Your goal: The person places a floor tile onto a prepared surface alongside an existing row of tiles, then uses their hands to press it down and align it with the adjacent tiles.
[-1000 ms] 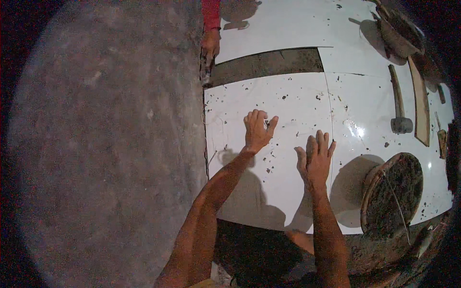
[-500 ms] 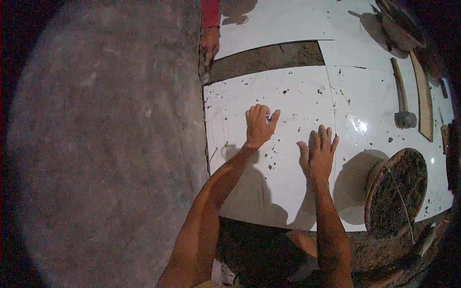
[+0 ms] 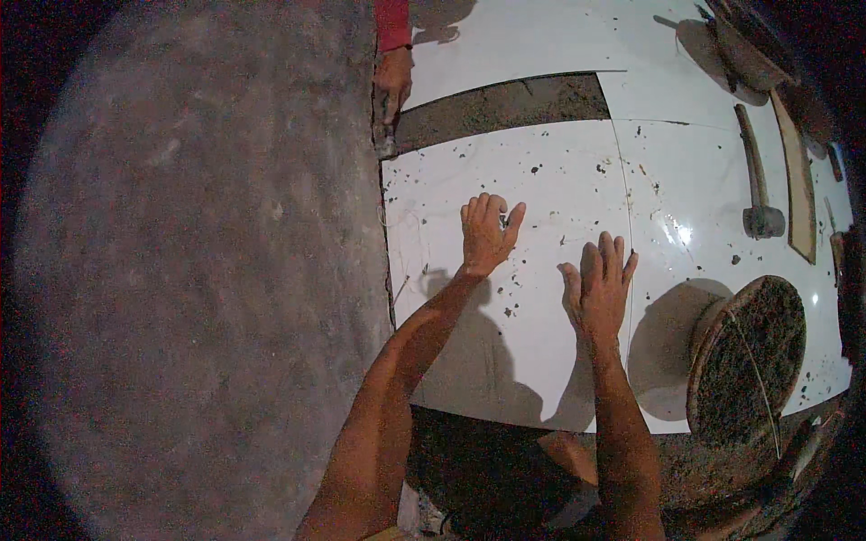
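Both my hands rest on a large white floor tile [image 3: 433, 194] sprinkled with dark crumbs of mortar. My left hand [image 3: 487, 236] lies near the tile's middle, its fingers slightly bent and the thumb held apart, holding nothing. Farther right and a little nearer, my right hand [image 3: 601, 293] is spread out beside the joint with the neighbouring tile, also with nothing in it. Beyond the tile runs an untiled strip of rough mortar [image 3: 505, 110]. At that strip's left end, a co-worker's hand [image 3: 393, 81] in a red sleeve reaches down to the tile's corner.
A bucket of dark mortar [image 3: 749, 365] stands to the right of my right hand. Past it lie a mallet [image 3: 764, 222] and a wooden batten [image 3: 797, 198]. A dark pan [image 3: 749, 54] sits at the far right. Bare grey wall [image 3: 207, 252] or floor fills the left side.
The view has shifted very slightly. My two hands keep their places on the tile, and the co-worker's hand stays at the corner.
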### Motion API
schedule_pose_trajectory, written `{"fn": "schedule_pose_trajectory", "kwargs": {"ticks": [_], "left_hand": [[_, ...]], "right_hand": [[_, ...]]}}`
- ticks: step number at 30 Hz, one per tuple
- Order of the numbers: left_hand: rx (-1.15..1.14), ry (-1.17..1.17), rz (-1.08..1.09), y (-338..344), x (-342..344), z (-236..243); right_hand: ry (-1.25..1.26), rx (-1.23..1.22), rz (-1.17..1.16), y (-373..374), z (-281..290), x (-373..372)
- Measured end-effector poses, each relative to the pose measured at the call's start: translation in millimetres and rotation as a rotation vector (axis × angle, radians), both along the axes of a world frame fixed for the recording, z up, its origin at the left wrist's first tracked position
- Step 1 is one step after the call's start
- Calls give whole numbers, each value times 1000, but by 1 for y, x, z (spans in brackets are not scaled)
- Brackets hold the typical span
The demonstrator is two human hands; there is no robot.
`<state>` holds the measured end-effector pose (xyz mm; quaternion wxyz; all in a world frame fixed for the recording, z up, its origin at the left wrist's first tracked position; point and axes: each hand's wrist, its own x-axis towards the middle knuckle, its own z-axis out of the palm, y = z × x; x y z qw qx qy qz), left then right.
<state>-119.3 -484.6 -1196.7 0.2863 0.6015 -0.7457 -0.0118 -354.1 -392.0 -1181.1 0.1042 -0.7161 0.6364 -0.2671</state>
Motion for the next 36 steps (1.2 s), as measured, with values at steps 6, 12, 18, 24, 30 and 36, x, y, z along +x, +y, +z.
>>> {"fn": "schedule_pose_trajectory", "kwargs": {"ticks": [6, 12, 18, 24, 30, 36], "left_hand": [[-8, 15, -10, 1, -1, 1], [-16, 5, 0, 0, 0, -1], [-17, 28, -1, -2, -2, 1], [46, 23, 23, 0, -3, 4], [-4, 17, 3, 0, -1, 3], [-9, 24, 18, 0, -2, 0]], "right_hand": [[-21, -3, -7, 0, 2, 0], [-5, -11, 3, 0, 1, 0], [10, 10, -10, 0, 2, 0], [-7, 13, -15, 0, 2, 1], [-23, 6, -10, 0, 4, 2], [-30, -27, -12, 0, 4, 2]]}}
